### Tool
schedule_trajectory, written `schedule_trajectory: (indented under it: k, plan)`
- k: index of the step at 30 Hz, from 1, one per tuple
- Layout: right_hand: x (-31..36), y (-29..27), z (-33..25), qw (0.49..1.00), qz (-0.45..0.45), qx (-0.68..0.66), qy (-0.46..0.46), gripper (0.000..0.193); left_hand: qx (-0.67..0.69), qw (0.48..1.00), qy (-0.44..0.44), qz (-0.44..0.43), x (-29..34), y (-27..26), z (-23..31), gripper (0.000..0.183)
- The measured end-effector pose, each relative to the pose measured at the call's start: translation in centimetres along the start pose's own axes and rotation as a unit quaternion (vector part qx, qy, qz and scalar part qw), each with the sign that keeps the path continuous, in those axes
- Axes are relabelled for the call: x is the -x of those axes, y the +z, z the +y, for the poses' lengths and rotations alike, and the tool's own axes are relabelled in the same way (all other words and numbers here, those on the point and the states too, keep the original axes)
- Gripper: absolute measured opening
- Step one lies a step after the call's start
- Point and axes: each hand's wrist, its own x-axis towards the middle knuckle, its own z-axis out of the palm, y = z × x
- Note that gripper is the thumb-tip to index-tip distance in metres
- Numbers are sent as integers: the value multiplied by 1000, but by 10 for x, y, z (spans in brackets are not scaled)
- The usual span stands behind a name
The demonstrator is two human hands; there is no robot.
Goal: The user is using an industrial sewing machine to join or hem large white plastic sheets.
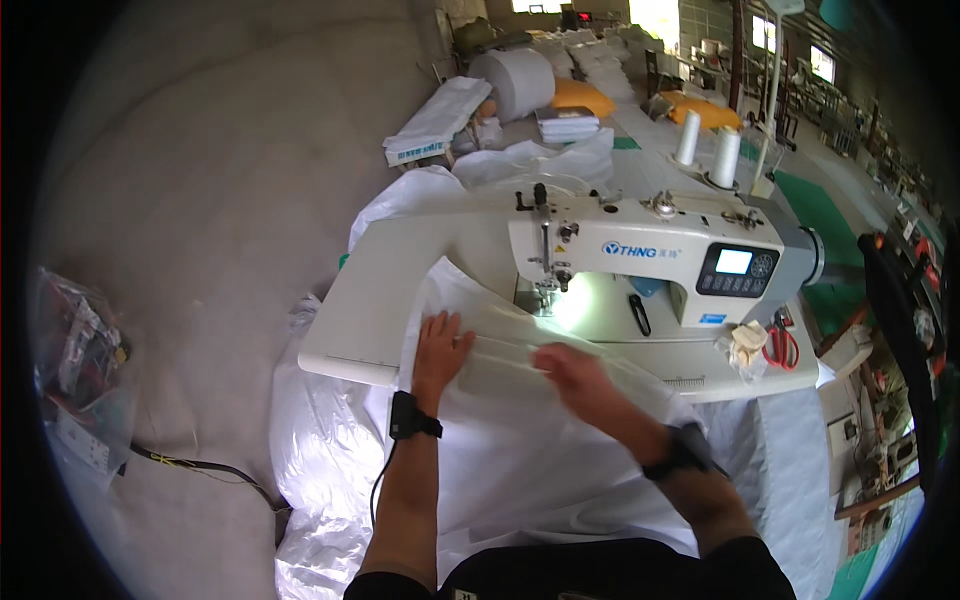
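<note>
A large white sheet of woven plastic-like cloth (500,430) lies over the front of the sewing machine's table and hangs down toward me. My left hand (440,350) rests flat on its left part, fingers stretched out. Over the cloth's middle, right of that, is my right hand (578,378), smeared by motion; whether it grips the cloth I cannot make out. Just beyond stands a white sewing machine (640,240), its lamp lighting the needle area (545,300). The cloth's far edge runs close to the presser foot.
On the machine table (365,300) lie a black thread snipper (639,314), red-handled scissors (783,348) and a crumpled cream cloth (748,343). Thread cones (726,158) stand behind. White sheeting (325,450) bunches at the table's left; a dark cable (205,464) crosses the floor.
</note>
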Motion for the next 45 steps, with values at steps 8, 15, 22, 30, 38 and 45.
schedule_trajectory:
  k: [8, 15, 22, 30, 38, 45]
  plan:
    - [-127, 162, 139, 971, -38, 236, 9, 33, 89, 994, 26, 55, 52, -18, 28, 41]
    - [-147, 156, 127, 913, -128, 385, -29, 62, 33, 940, -340, -16, 220, -62, -42, 49]
    - [-155, 156, 127, 937, -168, 306, 1, 71, 432, 770, -458, 105, 193, -174, -89, 4]
    - [-150, 175, 106, 882, -251, 391, -84, 66, 213, 953, -147, -159, 295, -39, -224, 13]
    - [-158, 180, 107, 863, -270, 424, -53, 65, 322, 799, -501, -81, 346, 137, -178, 25]
    - [-160, 171, 132, 843, -272, 460, -62, 62, -136, 861, -489, -22, 221, 100, -270, 69]
